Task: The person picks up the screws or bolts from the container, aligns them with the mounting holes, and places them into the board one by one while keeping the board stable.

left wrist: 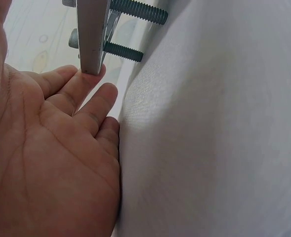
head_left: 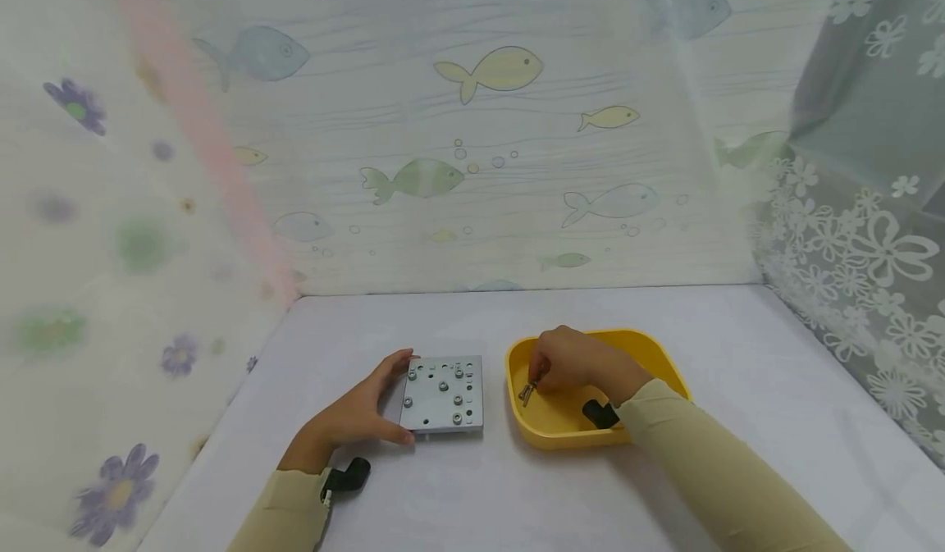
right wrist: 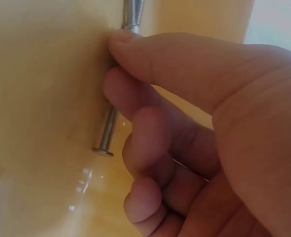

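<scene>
A square silver metal plate [head_left: 443,396] with several holes and socket-head bolts [head_left: 444,386] is on the table. My left hand [head_left: 362,412] holds its left side, thumb at the near corner and a fingertip at the far one. In the left wrist view threaded bolt shanks [left wrist: 138,10] stick out beneath the plate [left wrist: 92,39]. Inside the yellow tray [head_left: 550,440] my right hand [head_left: 579,362] pinches at metal screws [head_left: 527,394] with thumb and index finger. One flat-headed screw [right wrist: 105,133] shows below those fingers; its other end is hidden.
The plate and the tray stand side by side on the white tabletop [head_left: 443,503]. Printed curtains [head_left: 502,142] hang behind and along the left, with a lace-patterned one [head_left: 871,248] at the right. A small black wrist device [head_left: 354,474] sits by each forearm.
</scene>
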Motion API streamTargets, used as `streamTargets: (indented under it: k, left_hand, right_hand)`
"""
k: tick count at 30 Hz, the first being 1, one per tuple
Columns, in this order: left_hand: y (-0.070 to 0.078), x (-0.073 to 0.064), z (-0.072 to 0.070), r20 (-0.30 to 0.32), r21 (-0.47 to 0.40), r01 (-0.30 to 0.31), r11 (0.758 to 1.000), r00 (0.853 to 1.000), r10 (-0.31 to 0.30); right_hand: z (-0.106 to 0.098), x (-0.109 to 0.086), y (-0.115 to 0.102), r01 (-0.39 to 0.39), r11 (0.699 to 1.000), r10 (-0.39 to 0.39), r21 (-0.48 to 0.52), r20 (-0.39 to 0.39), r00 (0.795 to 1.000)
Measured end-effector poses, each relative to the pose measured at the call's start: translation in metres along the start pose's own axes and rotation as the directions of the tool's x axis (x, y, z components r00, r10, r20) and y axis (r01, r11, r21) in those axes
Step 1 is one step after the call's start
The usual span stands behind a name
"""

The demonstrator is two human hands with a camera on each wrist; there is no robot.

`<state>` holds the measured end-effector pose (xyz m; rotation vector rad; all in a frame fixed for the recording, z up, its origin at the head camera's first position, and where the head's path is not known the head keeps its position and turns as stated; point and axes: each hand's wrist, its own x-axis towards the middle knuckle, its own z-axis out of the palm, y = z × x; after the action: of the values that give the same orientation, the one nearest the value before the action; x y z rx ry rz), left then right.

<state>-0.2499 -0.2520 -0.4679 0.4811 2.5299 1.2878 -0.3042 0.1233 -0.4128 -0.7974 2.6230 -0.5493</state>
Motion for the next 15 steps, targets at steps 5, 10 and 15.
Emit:
streamTargets:
  k: [5,10,15]
  left_hand:
    - [-0.0001,-0.0004,-0.0008,0.001,0.003,-0.005,1.0,1.0,0.005]
    - [-0.0003,-0.0011,-0.0007,-0.001,0.009,-0.015,1.0,1.0,0.015]
    - [-0.0003,-0.0006,-0.0005,0.0,0.018,-0.008,1.0,1.0,0.008]
  right_hand:
    - [-0.0001,0.0006,0.0002,0.007,0.999,-0.007,-0.035,-0.004,1.0]
    - [-0.0018,-0.0005,0.0023,-0.001,1.0,0.001,-0.016,-0.002,1.0]
    - [-0.0086,-0.0056,0.0006,0.006,0.999,-0.003,0.053,-0.052,0.999]
